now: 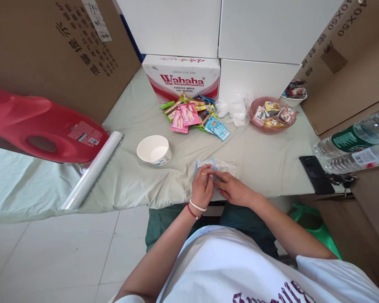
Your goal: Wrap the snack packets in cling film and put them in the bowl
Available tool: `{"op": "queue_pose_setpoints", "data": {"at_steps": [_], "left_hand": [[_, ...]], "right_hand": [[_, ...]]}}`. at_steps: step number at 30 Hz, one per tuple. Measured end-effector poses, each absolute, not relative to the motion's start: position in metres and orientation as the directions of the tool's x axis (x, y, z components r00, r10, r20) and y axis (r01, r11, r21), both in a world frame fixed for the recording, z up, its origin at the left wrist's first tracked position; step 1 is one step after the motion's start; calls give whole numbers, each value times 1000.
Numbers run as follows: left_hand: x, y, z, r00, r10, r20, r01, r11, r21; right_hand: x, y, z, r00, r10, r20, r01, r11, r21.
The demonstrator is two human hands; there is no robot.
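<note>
My left hand (202,185) and my right hand (232,188) meet at the table's near edge, fingers curled on a clear plastic bag (222,166) holding a light blue snack packet (205,163). The left hand wears a ring and bead bracelets. A white paper bowl (154,150) stands empty to the left of the hands. Farther back lies a pile of colourful snack packets (194,115), with crumpled clear bags (233,109) beside it.
A pink basket of snacks (272,115) and a small white bowl (293,95) sit back right. A Wahaha box (182,77), white boxes and cardboard cartons line the back. A red jug (41,125), film roll (92,170), black phone (316,174) and water bottles (353,145) flank the table.
</note>
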State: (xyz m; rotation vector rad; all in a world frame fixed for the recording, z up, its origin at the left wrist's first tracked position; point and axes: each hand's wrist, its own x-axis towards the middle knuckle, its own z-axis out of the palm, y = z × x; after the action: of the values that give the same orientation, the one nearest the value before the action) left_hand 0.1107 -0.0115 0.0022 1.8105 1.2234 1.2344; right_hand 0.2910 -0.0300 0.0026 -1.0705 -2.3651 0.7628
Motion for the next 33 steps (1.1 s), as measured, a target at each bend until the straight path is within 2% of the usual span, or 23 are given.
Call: {"op": "queue_pose_setpoints", "data": {"at_steps": [5,7,9,11,14,17,23,26,28,30,31,33], "left_hand": [[105,-9,18,174,932,319,235,-354,905],[93,-11,24,79,928,365,230,-373,899],[76,-13,23,-87,904,418,309,-374,874],[59,-15,14,-181,872,456,467,-331,820],[46,-13,-4,-59,888,456,695,-292,657],[51,-5,-14,93,918,385,804,-297,514],[86,17,-3,391,877,279,785,-476,396],[97,21,-2,449,847,284,762,-529,373],[101,21,-6,438,851,290,765,-522,377],[102,20,-11,393,876,279,780,-478,404],[102,20,-13,368,888,274,784,-455,422],[102,19,-16,303,909,286,790,-407,459]], "right_hand": [[287,-29,4,-576,811,107,589,502,-633],[284,-29,2,-555,827,83,622,479,-619],[283,-28,0,-547,834,67,640,469,-608],[282,-27,-1,-553,830,66,644,477,-598],[282,-27,-1,-563,823,71,646,493,-583],[281,-27,1,-556,828,76,653,492,-576],[279,-28,-3,-536,842,64,676,473,-565],[280,-32,-4,-523,847,94,649,467,-601],[283,-33,-2,-499,858,121,600,443,-666],[289,-33,2,-374,918,132,584,344,-735],[294,-31,4,-258,957,134,606,268,-749],[304,-24,7,12,988,153,703,101,-704]]}}
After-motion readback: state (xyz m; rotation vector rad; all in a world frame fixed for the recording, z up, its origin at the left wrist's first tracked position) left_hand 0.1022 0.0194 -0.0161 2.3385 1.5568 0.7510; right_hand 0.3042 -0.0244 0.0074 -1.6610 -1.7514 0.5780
